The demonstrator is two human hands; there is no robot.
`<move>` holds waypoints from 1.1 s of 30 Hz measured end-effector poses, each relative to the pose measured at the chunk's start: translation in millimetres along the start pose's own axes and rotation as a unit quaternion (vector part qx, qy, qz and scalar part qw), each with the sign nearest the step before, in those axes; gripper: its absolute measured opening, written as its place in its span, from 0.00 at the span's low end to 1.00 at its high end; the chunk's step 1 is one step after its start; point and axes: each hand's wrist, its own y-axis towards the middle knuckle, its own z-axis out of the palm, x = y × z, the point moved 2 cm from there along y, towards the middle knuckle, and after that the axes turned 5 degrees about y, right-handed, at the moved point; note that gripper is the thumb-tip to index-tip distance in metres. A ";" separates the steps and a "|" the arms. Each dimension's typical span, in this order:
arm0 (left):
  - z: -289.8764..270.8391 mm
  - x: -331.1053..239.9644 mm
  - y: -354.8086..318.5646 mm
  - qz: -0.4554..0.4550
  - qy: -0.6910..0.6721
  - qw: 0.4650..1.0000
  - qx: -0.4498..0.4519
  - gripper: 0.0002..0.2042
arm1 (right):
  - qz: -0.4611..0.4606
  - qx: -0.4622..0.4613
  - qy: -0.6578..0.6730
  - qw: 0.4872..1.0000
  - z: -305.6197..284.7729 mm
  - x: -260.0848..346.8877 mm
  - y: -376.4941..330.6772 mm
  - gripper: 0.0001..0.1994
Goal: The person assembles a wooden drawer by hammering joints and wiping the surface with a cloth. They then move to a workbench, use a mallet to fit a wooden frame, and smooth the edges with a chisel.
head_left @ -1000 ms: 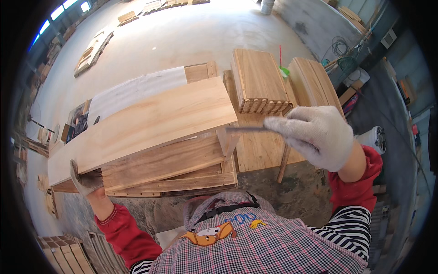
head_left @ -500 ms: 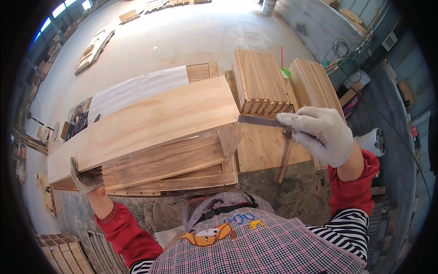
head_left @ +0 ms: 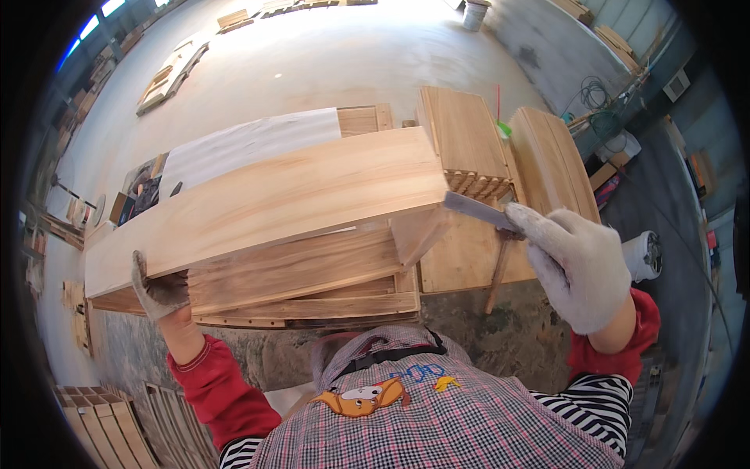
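Gloved left hand [head_left: 158,288] grips the near edge of the long board [head_left: 269,203], fingers curled under; gloved right hand [head_left: 576,264], fingers closed around a flat scraper [head_left: 478,211], blade at the board's end.

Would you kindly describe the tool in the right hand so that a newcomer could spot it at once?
Start at the long pale board tilted across the stack of planks in the middle. Follow it to its right end, where the gloved right hand holds a flat grey blade against that end. It is the only metal thing among the wood, thin and dull grey, poking out of the white glove.
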 end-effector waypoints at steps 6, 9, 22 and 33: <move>-9.0 2.8 0.0 -0.052 -0.056 0.994 0.075 0.22 | 0.054 -0.012 -0.121 0.991 7.5 62.5 13.5 0.21; 2.7 1.6 -7.7 -0.038 -0.021 0.999 0.008 0.24 | 0.064 -0.014 -0.071 0.995 19.5 73.2 22.2 0.23; -21.7 -27.0 5.1 -0.138 0.070 0.926 0.345 0.17 | 0.183 -0.064 0.459 0.867 104.5 137.7 11.0 0.26; -202.0 -149.9 41.9 0.543 0.378 0.748 -0.052 0.26 | -0.199 0.078 0.293 0.932 196.2 339.0 160.2 0.23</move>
